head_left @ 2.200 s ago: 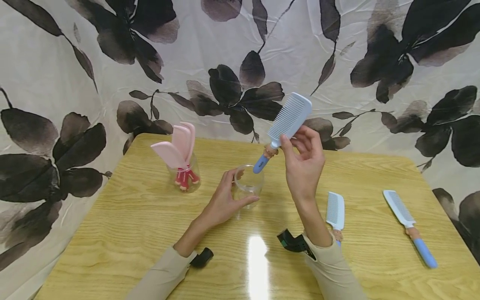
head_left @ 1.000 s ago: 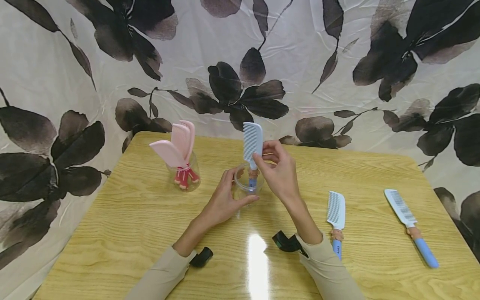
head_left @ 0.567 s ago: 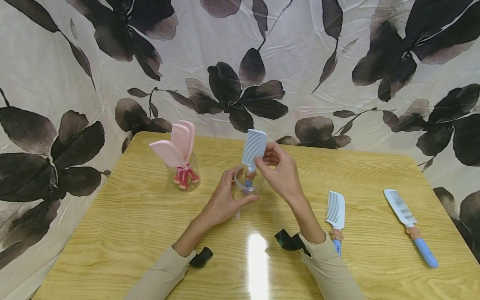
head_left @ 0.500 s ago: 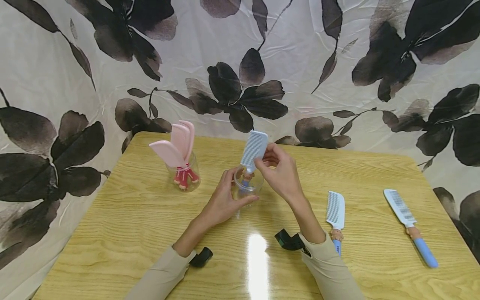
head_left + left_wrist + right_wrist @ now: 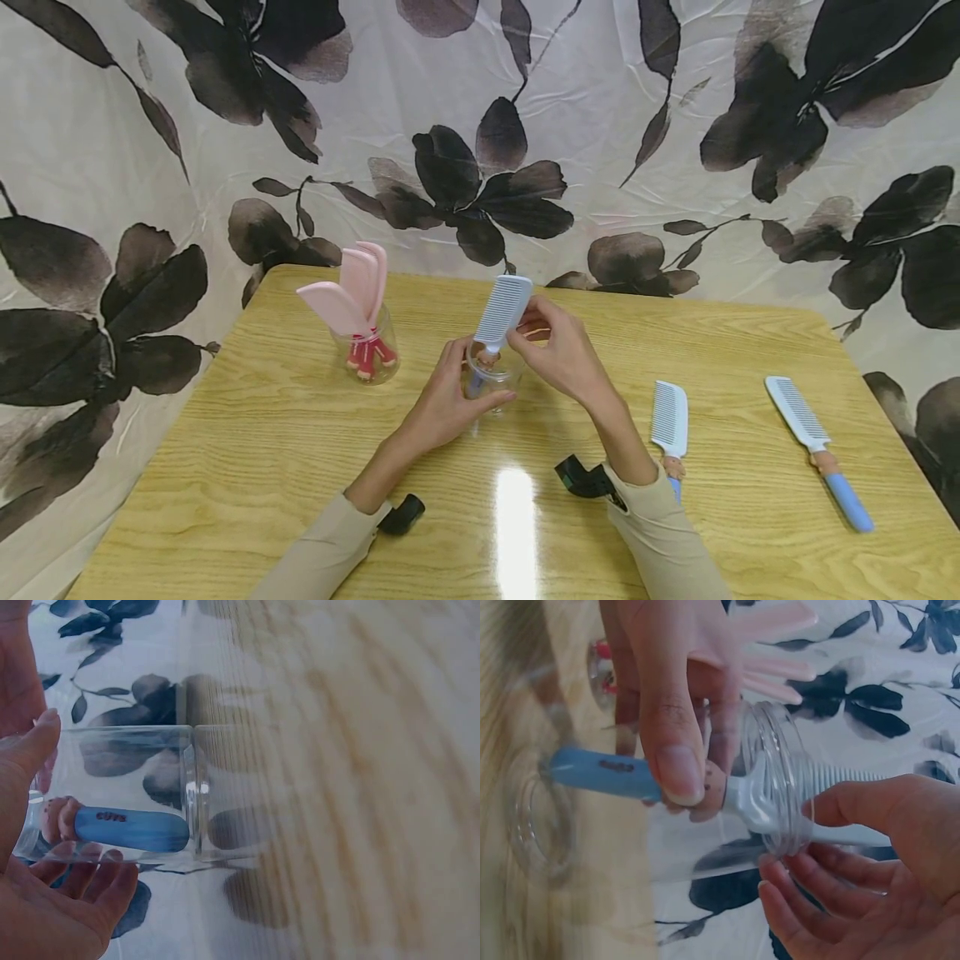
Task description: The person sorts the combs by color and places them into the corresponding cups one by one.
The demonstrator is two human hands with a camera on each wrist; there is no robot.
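In the head view my left hand [image 5: 453, 396] grips a clear jar [image 5: 498, 377] around its side, and the jar stands on the table. A light blue comb [image 5: 504, 310] leans leftward in the jar, its toothed head above the rim. The comb's blue handle [image 5: 131, 829] lies low along the jar's inside in the left wrist view. With thumb and fingers my right hand [image 5: 564, 354] pinches the comb's lower head edge. In the right wrist view the right thumb [image 5: 855, 802] is beside the jar rim [image 5: 780, 780]; the comb's spine passes between thumb and fingers.
A second clear jar [image 5: 386, 367] at left holds several pink flat-headed items [image 5: 360, 283] with red handles. Two more blue combs lie at right: a nearer comb [image 5: 670, 417], partly hidden by the right forearm, and a farther comb [image 5: 806, 425]. A floral cloth [image 5: 637, 108] hangs behind the table.
My right hand has brought the comb left and down, from above the jar to handle-first inside it. The comb has since sunk lower and tilted. My left hand stays on the jar.
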